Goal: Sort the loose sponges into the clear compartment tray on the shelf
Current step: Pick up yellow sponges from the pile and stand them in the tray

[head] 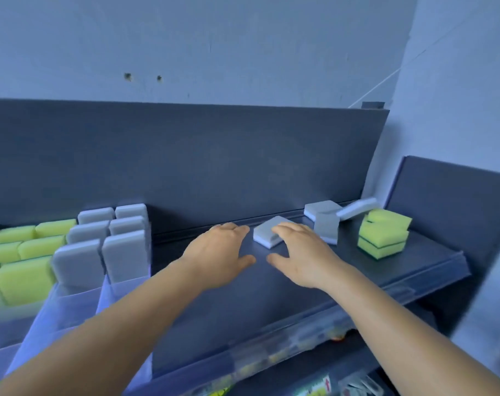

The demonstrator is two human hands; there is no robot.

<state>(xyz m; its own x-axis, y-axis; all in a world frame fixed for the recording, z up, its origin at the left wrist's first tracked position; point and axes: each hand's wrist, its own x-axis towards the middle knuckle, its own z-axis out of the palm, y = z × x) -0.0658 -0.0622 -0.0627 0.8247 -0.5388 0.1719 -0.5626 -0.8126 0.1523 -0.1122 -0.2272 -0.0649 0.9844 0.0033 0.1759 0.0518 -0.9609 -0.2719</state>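
At frame centre, the right hand [301, 254] lies spread, fingers over a flat grey rectangular sponge [267, 232] on the dark shelf [271, 287]. The left hand [220, 252] hovers spread just beside it, holding nothing. The clear plastic compartment tray [71, 304], lower left, holds upright sponges.

The shelf [271, 295] is dark slate grey, and so is its back panel [214, 155] — the wall [214, 38] above that is pale blue-grey. Left of the shelf's bare middle, the clear compartment tray [71, 307] holds yellow-green sponges [23, 281] beside plain grey ones [126, 252]. At the shelf's right end lie loose grey sponges [267, 230] with a whitish under-layer, then a yellow-green pair [383, 235] with a dark green band — no patterns anywhere
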